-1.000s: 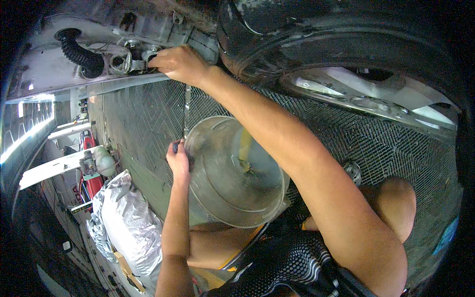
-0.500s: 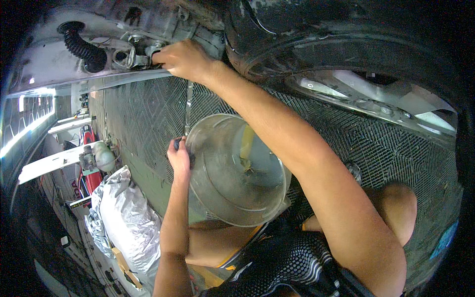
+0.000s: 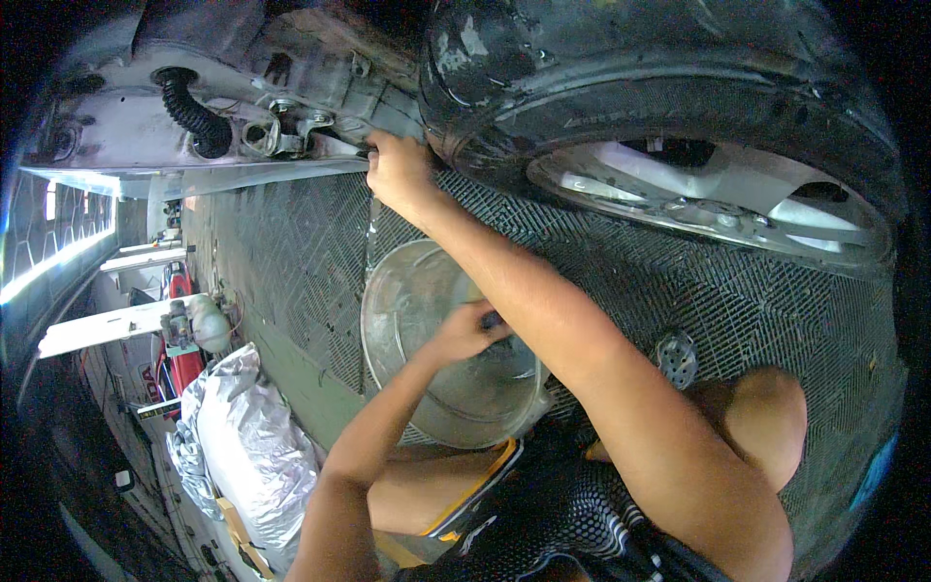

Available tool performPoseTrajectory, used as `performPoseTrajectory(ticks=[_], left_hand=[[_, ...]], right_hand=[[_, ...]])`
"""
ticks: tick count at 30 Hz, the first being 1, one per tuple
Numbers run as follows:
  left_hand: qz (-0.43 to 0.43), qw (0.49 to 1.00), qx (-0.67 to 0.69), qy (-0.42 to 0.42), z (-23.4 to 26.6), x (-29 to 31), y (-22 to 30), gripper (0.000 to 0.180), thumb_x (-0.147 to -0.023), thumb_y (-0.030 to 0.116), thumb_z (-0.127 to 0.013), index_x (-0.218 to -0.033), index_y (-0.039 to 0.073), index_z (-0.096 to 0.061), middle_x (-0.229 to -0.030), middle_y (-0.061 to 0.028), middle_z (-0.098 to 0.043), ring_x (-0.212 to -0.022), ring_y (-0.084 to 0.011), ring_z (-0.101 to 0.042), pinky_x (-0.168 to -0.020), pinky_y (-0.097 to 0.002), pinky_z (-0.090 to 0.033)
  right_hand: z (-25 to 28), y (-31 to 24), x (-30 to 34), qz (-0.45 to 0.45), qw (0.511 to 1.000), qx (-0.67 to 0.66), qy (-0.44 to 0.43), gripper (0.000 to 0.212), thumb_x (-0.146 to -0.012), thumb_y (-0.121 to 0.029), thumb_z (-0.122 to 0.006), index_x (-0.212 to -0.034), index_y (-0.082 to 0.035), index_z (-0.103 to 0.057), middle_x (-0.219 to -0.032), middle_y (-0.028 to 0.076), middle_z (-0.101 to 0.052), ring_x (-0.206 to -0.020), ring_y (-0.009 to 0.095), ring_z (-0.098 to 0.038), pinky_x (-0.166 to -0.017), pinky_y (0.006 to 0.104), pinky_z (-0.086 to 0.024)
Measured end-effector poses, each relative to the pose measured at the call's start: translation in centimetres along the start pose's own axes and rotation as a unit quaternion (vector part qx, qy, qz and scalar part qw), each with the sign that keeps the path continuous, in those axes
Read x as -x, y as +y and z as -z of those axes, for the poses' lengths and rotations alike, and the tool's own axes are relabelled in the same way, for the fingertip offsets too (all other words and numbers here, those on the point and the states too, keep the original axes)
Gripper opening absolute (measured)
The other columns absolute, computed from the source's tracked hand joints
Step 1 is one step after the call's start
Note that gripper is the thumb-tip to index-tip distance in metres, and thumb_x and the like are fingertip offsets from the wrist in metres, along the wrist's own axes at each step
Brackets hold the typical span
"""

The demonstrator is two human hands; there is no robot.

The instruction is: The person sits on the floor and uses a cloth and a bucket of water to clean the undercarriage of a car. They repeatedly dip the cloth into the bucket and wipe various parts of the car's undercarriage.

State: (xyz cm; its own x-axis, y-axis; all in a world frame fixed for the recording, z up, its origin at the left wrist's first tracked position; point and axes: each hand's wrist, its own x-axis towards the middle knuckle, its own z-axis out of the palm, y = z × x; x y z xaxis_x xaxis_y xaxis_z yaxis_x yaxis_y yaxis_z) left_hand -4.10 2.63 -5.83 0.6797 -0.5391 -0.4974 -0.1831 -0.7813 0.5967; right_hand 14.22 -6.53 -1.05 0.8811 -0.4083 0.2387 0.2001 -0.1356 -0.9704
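Bucket (image 3: 378, 325), wide and round, stands on the ridged floor mat (image 3: 291, 242) in front of the person, below the car body (image 3: 107, 116) and just beside the tyre (image 3: 485, 87). Since the earlier views, the left hand (image 3: 470, 330) has left the bucket's near-left rim and reached in over its mouth; its grip is closed around a small dark object (image 3: 495, 318). Meanwhile the right hand (image 3: 400, 170) has slid along the lower edge of the car body, away from the metal hinge bracket (image 3: 281, 141) and toward the tyre. Judging by this, the work is now divided: one hand busy at the bucket, the other at the stretch of bodywork beside the tyre. The right hand's fingers are curled in, but blur and angle keep me from telling whether that grip holds anything.

As for containers, the bucket is the main one. Its inside wall looks greyish and smeared, and a sliver of a yellow item (image 3: 473, 291) shows just past the left hand. Most of the bottom is covered by that hand and by the right forearm (image 3: 562, 310). Outside it, a perforated metal disc (image 3: 676, 359) lies on the mat to the right, near the person's knee (image 3: 771, 417).
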Motion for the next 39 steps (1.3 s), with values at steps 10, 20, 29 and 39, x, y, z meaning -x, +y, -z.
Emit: performPoseTrajectory(ticks=[10,20,29,39], left_hand=[[-0.124,0.992,-0.021,0.008,-9.7,-5.3,-3.6,0.039,-0.085,0.023,-0.074,-0.118,0.005,-0.065,-0.114,-0.0123,-0.071,-0.100,-0.0301,-0.068,-0.091,-0.0398,-0.052],[-0.115,0.954,-0.235,0.145,21.2,2.4,18.4,0.027,-0.088,0.026,-0.072,-0.104,0.004,-0.067,-0.098,-0.0098,-0.064,-0.096,-0.0222,-0.062,-0.089,-0.0365,-0.048],[-0.011,0.569,-0.818,-0.086,27.7,-6.7,18.3,0.022,-0.083,0.014,-0.061,-0.102,0.009,-0.072,-0.109,-0.0122,-0.069,-0.103,-0.0251,-0.066,-0.078,-0.0385,-0.057],[-0.160,0.624,-0.763,0.058,24.5,-2.2,16.7,0.024,-0.084,0.015,-0.059,-0.103,0.008,-0.071,-0.110,-0.0076,-0.065,-0.105,-0.0253,-0.063,-0.075,-0.0367,-0.059]], right_hand=[[0.6,3.5,-0.6,0.083,0.995,-0.042,0.025,0.033,-0.091,-0.005,-0.058,-0.124,-0.006,-0.062,-0.110,0.022,-0.069,-0.103,0.040,-0.066,-0.088,0.0439,-0.053],[0.0,-0.1,-2.1,0.194,0.952,-0.232,0.050,0.032,-0.079,-0.002,-0.065,-0.111,-0.005,-0.069,-0.108,0.019,-0.070,-0.101,0.039,-0.066,-0.086,0.0454,-0.053],[-0.2,-0.3,-5.2,0.167,0.963,0.114,-0.176,0.024,-0.077,-0.009,-0.060,-0.098,-0.008,-0.073,-0.087,0.022,-0.070,-0.084,0.044,-0.067,-0.076,0.0516,-0.054],[1.2,-0.7,-4.8,0.156,0.971,-0.045,-0.174,0.027,-0.078,-0.011,-0.058,-0.100,-0.007,-0.074,-0.093,0.020,-0.070,-0.092,0.041,-0.068,-0.079,0.0502,-0.054]])
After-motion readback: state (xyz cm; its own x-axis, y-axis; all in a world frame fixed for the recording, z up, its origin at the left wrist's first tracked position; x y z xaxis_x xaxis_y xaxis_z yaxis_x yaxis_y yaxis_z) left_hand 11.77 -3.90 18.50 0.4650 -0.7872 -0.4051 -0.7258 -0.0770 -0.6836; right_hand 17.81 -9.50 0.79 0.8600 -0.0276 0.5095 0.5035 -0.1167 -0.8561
